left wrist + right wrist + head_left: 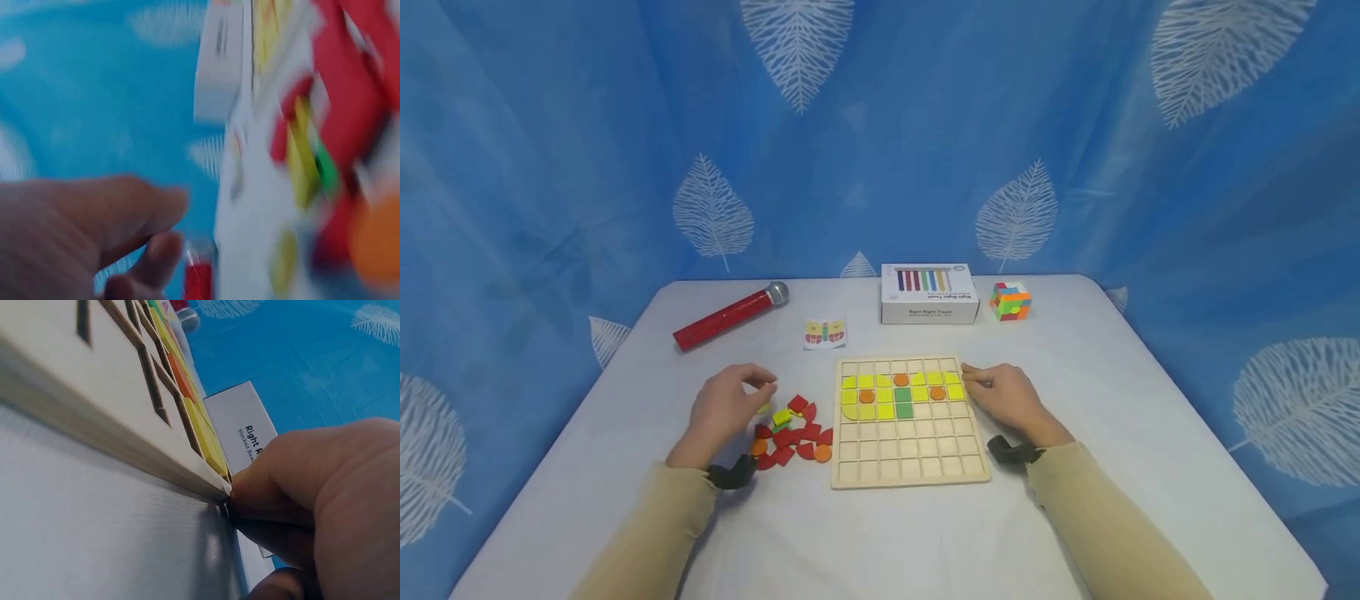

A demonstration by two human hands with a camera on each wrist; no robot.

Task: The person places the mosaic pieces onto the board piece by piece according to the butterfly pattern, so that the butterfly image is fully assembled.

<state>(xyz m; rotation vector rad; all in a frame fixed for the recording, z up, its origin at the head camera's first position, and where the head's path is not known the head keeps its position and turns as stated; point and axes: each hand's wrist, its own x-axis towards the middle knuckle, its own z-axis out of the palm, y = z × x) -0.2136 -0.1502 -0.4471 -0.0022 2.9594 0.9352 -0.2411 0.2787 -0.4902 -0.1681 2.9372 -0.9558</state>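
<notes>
My right hand (1003, 396) pinches the upper right corner of a wooden grid board (910, 472), thumb and finger at its edge in the right wrist view. Yellow tiles, orange discs and two green squares (903, 403) fill cells of the board's upper rows. To the left, my left hand (726, 408) hovers beside a pile of loose red pieces (811, 432), thumb and forefinger bent towards each other with nothing seen between them. A yellow piece (284, 262) lies below that hand, apart from the fingers. Loose orange discs (823, 453) and a yellow block (782, 417) lie in the pile.
Behind the board lie a small butterfly picture card (824, 333), a white box (929, 312) and a colourful puzzle cube (1011, 302). A red microphone (726, 320) lies at the back left. A blue leaf-patterned curtain (865, 192) surrounds the white table (880, 542).
</notes>
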